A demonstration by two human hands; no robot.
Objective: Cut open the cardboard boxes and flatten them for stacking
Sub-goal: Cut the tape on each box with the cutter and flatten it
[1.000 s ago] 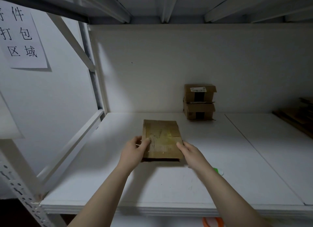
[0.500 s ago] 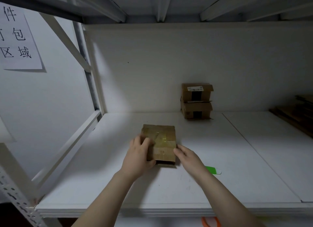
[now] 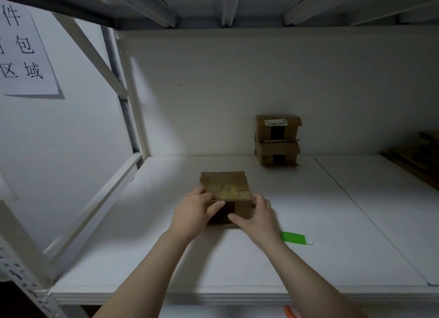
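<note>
A small taped cardboard box [image 3: 225, 187] sits flat on the white shelf [image 3: 332, 222], its taped top facing up. My left hand [image 3: 193, 209] grips its near left corner, thumb on the front face and fingers over the top edge. My right hand [image 3: 257, 216] holds the near right corner, thumb across the front face. A green and white box cutter [image 3: 297, 239] lies on the shelf just right of my right wrist, held by neither hand.
Two more taped boxes [image 3: 277, 139] are stacked against the back wall. Flattened cardboard [image 3: 418, 156] lies at the far right. A shelf post and diagonal brace [image 3: 123, 118] stand at the left, beside a paper sign [image 3: 23, 51]. An orange object [image 3: 291, 311] shows below the shelf edge.
The box was tipped up with its broad taped face toward me; it now rests flat on the shelf. Both hands slid to its near corners.
</note>
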